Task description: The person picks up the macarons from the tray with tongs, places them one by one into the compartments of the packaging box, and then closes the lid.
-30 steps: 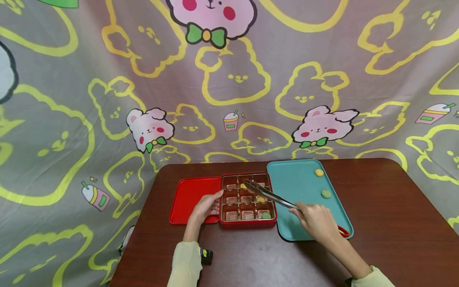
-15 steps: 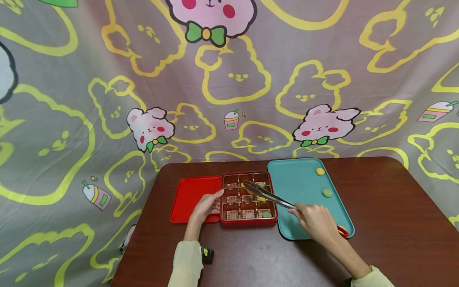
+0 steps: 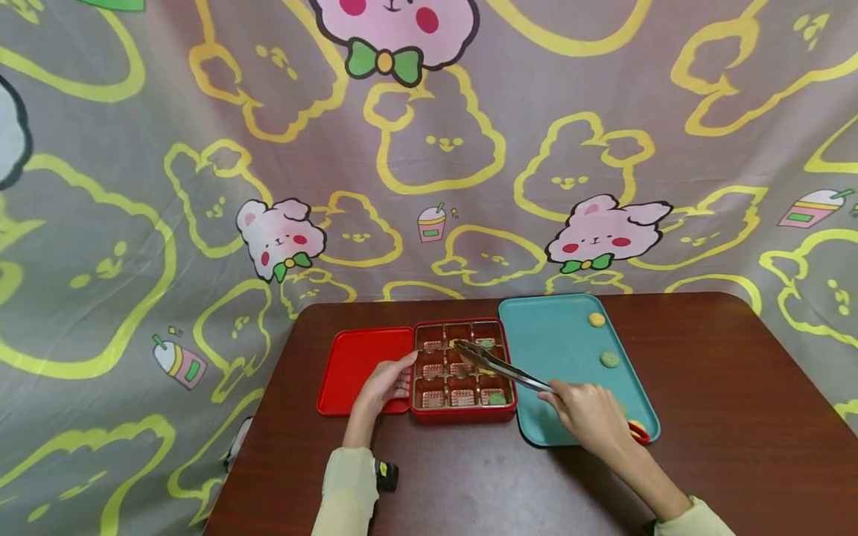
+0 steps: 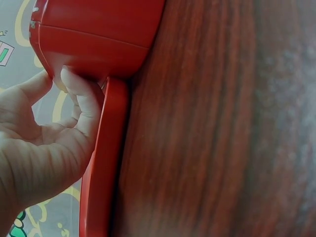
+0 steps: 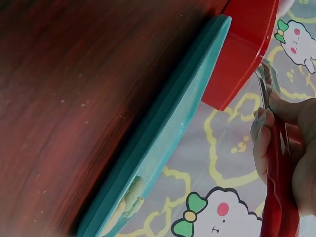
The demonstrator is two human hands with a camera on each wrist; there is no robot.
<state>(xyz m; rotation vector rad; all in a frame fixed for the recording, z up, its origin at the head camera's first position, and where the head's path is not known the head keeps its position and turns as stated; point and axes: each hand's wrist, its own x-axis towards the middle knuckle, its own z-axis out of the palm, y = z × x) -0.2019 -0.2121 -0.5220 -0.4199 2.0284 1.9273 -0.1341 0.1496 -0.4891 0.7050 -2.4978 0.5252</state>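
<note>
My left hand [image 3: 385, 385] holds the left wall of a red box [image 3: 462, 416], thumb and bent fingers at its edge in the left wrist view. The box has a brown divided insert with green and yellow cookies in its right-hand compartments. In my right hand [image 3: 590, 414] are metal tongs [image 3: 516, 374] with red handles [image 5: 279, 192], gripped along their length. The tongs reach leftward over the box, tips at the back middle compartment. A bit of yellow cookie [image 3: 453, 345] shows at the tips; the tongs hide the rest.
A red lid [image 3: 365, 368] lies left of the box. To the right is a teal tray [image 3: 553, 339] bearing a yellow cookie [image 3: 596, 319], a green cookie [image 3: 609, 359] and others partly behind my right hand. A patterned cloth [image 3: 469, 253] hangs behind the brown table [image 3: 710, 357].
The tongs' tips have dipped slightly and shifted a little left over the back middle compartment. My left hand stays at the box wall.
</note>
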